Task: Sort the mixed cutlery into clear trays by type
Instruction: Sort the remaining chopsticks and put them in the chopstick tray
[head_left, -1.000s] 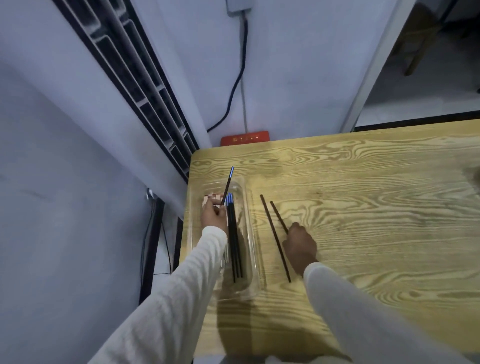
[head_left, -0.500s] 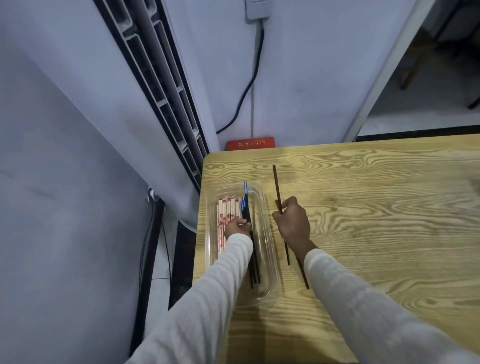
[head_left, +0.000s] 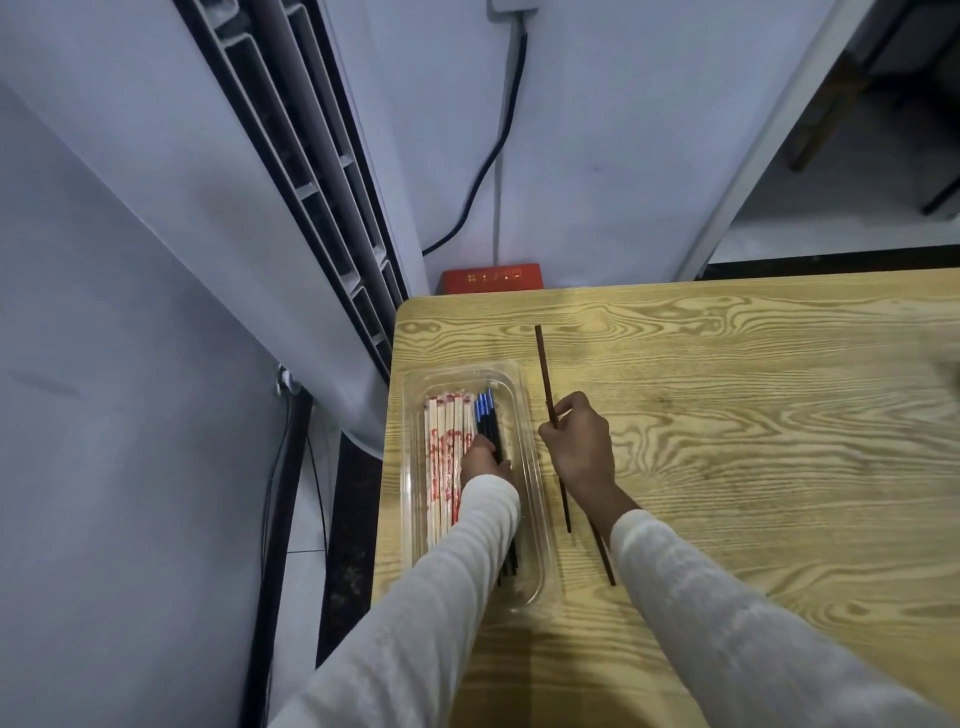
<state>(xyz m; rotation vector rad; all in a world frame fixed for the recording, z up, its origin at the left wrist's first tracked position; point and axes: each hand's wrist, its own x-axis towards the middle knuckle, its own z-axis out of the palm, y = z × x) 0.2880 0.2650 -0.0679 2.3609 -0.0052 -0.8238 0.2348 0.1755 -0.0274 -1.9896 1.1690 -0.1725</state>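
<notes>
Pinching two thin dark brown chopsticks (head_left: 543, 374), the right hand (head_left: 579, 452) curls; left hand (head_left: 480, 461) seemingly grips black blue-tipped chopsticks (head_left: 488, 422) in a clear plastic tray (head_left: 538, 519).

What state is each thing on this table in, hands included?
Clear tray: on the table, holding two chopstick groups.
Paper-wrapped chopsticks: lying in the tray's left side.
Blue-tipped black chopsticks: lying in the tray's right side.
Left hand: rests on the blue-tipped ones; grip unclear.
Right hand: pinches a brown chopstick.
Second brown chopstick: on table, partly under right arm.
</notes>
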